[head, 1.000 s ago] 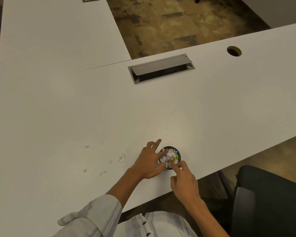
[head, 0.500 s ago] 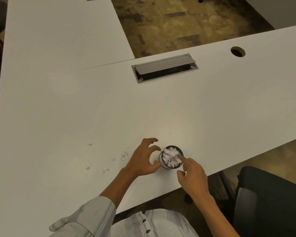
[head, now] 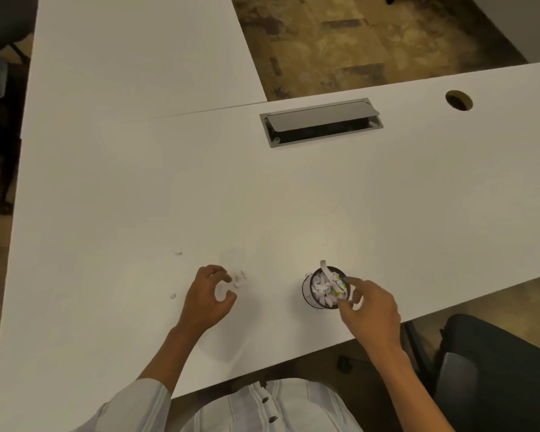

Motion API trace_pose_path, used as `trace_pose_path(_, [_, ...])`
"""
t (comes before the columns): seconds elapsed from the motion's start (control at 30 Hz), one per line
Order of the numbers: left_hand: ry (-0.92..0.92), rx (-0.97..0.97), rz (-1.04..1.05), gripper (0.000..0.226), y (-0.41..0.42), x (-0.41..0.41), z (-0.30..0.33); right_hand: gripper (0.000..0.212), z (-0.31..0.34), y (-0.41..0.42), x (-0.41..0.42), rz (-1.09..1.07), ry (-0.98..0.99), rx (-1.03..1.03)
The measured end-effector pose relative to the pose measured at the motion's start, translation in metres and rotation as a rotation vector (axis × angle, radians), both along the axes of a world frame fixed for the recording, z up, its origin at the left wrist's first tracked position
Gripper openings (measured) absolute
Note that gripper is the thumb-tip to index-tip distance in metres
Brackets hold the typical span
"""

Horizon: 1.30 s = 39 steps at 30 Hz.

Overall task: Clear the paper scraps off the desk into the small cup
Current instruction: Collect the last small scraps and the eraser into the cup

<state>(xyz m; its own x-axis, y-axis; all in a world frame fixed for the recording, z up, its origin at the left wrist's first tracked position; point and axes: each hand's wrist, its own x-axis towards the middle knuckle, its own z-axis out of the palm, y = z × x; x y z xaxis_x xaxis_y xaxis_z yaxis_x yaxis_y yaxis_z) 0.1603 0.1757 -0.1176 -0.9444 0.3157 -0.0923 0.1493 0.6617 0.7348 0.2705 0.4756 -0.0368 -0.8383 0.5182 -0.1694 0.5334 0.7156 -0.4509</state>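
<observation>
matt white desk (head: 293, 188), paper scraps (head: 239, 277)

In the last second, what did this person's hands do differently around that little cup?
The left hand left the cup and moved left to the loose paper scraps, fingers curled open, nothing visibly held. The right hand shifted slightly and now touches the cup's right rim. The cup stays upright and full on the desk; the scattered scraps have not moved.

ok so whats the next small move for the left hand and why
Probably pinch the small cluster of scraps just beyond the left hand's open fingertips and carry it to the cup. The right hand is at the cup's rim, and loose bits remain on the desk.
</observation>
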Motion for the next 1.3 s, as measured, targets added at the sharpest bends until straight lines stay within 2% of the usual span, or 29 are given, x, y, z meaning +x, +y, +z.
trace_pose_path(0.1, [0.006,-0.036,0.091,0.031,-0.020,0.000,-0.005,0.056,0.004,0.009,-0.006,-0.032,0.059,0.000])
trace_pose_path(0.2, [-0.002,-0.061,0.137,0.033,-0.035,0.001,-0.009,0.089,0.001,0.007,-0.016,0.054,-0.079,0.007])
trace_pose_path(0.3, [-0.021,-0.073,0.144,0.031,-0.042,0.004,-0.010,0.112,-0.006,-0.001,-0.022,0.160,-0.215,0.114])
trace_pose_path(0.43, [-0.024,-0.071,0.143,0.034,-0.042,0.006,-0.008,0.122,-0.017,-0.006,-0.023,0.153,-0.291,0.122])
trace_pose_path(0.6, [-0.004,-0.063,0.114,0.035,-0.037,0.002,-0.004,0.124,-0.023,-0.006,-0.020,0.104,-0.265,0.097])
trace_pose_path(0.7, [-0.001,-0.058,0.096,0.031,-0.032,-0.001,-0.003,0.121,-0.022,-0.006,-0.018,0.087,-0.231,0.084])
trace_pose_path(0.8, [-0.003,-0.061,0.086,0.031,-0.028,-0.005,-0.002,0.110,-0.016,-0.007,-0.020,0.071,-0.105,0.071])
trace_pose_path(0.9, [0.000,-0.064,0.082,0.035,-0.029,-0.008,-0.002,0.090,-0.008,-0.017,-0.031,0.106,0.113,-0.014])
trace_pose_path(1.0, [-0.001,-0.091,0.086,0.036,-0.034,-0.010,-0.001,0.060,-0.001,-0.041,-0.051,0.211,0.171,-0.031])
trace_pose_path(1.07, [-0.001,-0.110,0.085,0.035,-0.041,-0.011,-0.002,0.046,0.000,-0.054,-0.074,0.332,0.058,0.079])
trace_pose_path(1.13, [0.002,-0.123,0.087,0.036,-0.048,-0.010,-0.001,0.041,-0.002,-0.061,-0.105,0.413,-0.179,0.153])
trace_pose_path(1.2, [0.008,-0.128,0.095,0.036,-0.056,-0.008,-0.001,0.035,-0.004,-0.065,-0.140,0.431,-0.401,0.214])
trace_pose_path(1.3, [0.004,-0.135,0.116,0.035,-0.067,-0.005,0.000,0.029,-0.013,-0.067,-0.180,0.478,-0.626,0.332])
